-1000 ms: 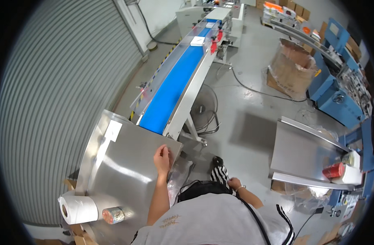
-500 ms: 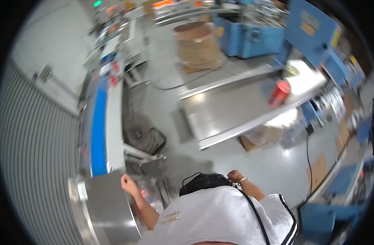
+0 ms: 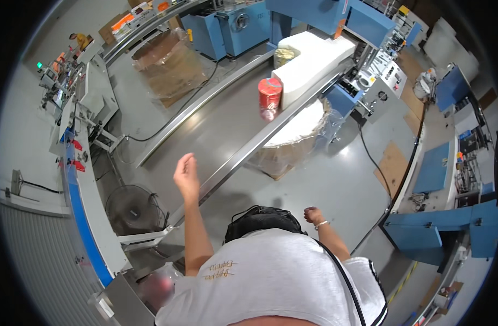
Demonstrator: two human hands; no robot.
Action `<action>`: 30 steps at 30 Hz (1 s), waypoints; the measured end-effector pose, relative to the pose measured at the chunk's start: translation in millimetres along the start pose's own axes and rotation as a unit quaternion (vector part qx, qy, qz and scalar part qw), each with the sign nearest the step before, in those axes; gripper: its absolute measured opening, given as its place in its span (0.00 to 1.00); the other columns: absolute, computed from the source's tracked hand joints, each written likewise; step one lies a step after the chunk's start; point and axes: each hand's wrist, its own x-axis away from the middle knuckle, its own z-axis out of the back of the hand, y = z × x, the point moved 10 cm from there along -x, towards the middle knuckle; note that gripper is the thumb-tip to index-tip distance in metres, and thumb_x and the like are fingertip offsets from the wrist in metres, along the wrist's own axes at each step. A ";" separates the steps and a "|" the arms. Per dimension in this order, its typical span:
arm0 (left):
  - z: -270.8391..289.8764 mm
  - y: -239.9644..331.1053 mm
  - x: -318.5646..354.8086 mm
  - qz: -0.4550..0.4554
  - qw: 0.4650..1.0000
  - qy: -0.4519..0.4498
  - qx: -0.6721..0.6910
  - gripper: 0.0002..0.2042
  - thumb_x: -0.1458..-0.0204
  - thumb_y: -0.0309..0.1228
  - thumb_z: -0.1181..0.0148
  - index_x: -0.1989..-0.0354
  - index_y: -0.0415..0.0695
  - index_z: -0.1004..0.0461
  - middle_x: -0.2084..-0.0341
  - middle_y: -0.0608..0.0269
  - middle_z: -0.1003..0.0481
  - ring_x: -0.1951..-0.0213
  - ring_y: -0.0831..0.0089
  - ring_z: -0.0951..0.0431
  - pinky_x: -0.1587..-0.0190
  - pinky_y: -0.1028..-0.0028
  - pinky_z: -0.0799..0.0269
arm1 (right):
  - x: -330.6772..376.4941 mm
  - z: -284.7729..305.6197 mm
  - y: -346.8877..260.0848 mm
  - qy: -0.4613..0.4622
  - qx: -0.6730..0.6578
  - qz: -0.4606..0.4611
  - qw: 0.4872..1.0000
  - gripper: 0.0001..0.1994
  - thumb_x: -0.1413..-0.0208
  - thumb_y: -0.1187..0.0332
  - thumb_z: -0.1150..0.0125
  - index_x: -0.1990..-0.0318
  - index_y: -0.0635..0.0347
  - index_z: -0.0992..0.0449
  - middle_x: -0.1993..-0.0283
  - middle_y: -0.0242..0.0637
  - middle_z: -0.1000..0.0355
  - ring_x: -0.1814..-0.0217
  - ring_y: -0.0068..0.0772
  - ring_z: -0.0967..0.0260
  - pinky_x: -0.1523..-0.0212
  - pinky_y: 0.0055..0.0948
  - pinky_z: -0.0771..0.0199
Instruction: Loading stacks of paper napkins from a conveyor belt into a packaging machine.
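Observation:
My left hand (image 3: 187,175) is raised over the near end of a long metal table (image 3: 205,127). Its fingers are loosely bent, and nothing shows in them. Nearest on that table stands a red can-shaped container (image 3: 269,98), still well beyond my fingertips. A white foam block (image 3: 314,60) lies beside it, with a yellowish tin (image 3: 284,56) against the block's left side. My right hand (image 3: 314,215), with a bracelet at the wrist, hangs curled in front of my body, apart from everything. No object is visible in it.
A blue-belted conveyor (image 3: 86,233) runs along the left, near a floor fan (image 3: 132,209). Behind the table stands a large brown carton (image 3: 170,68). A plastic-lined box (image 3: 292,146) sits beside the table. Black cable (image 3: 371,157) crosses the floor at right. Blue machines (image 3: 246,27) stand farther back.
My view has turned right, and the metal table is closer. My left hand has gone from beside the metal box by the conveyor to over the table end. My right hand remains curled before me.

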 end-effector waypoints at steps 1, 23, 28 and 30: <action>-30.4 3.7 -1.4 -0.007 0.999 -0.036 -0.034 0.08 0.39 0.27 0.42 0.55 0.38 0.22 0.67 0.66 0.22 0.68 0.81 0.23 0.64 0.77 0.26 | 6.4 -2.3 -3.0 -0.011 -0.085 -0.007 0.996 0.07 0.43 0.70 0.40 0.59 0.59 0.24 0.68 0.35 0.24 0.69 0.31 0.25 0.72 0.30 0.22; -310.7 8.8 -86.0 -0.109 0.972 -0.190 -0.089 0.36 0.53 0.33 0.31 0.34 0.41 0.39 0.40 0.44 0.35 0.42 0.47 0.31 0.39 0.57 0.35 | 204.0 3.6 -605.0 0.198 0.165 0.628 0.735 0.08 0.40 0.69 0.39 0.56 0.62 0.23 0.58 0.38 0.23 0.54 0.37 0.26 0.51 0.31 0.27; -317.4 -4.2 -76.6 -0.075 0.969 -0.224 -0.078 0.40 0.52 0.34 0.31 0.32 0.36 0.45 0.40 0.42 0.34 0.42 0.44 0.32 0.39 0.54 0.37 | 191.6 -31.9 -698.4 0.182 0.282 0.693 0.638 0.08 0.43 0.71 0.37 0.58 0.60 0.22 0.56 0.43 0.23 0.48 0.47 0.29 0.46 0.39 0.30; -313.9 -8.2 -78.9 -0.050 0.973 -0.219 -0.050 0.39 0.51 0.34 0.31 0.32 0.36 0.44 0.41 0.41 0.34 0.43 0.44 0.32 0.39 0.54 0.37 | 171.9 -31.6 -731.8 0.180 0.330 0.702 0.605 0.07 0.47 0.75 0.38 0.59 0.61 0.23 0.57 0.43 0.24 0.53 0.52 0.31 0.49 0.44 0.33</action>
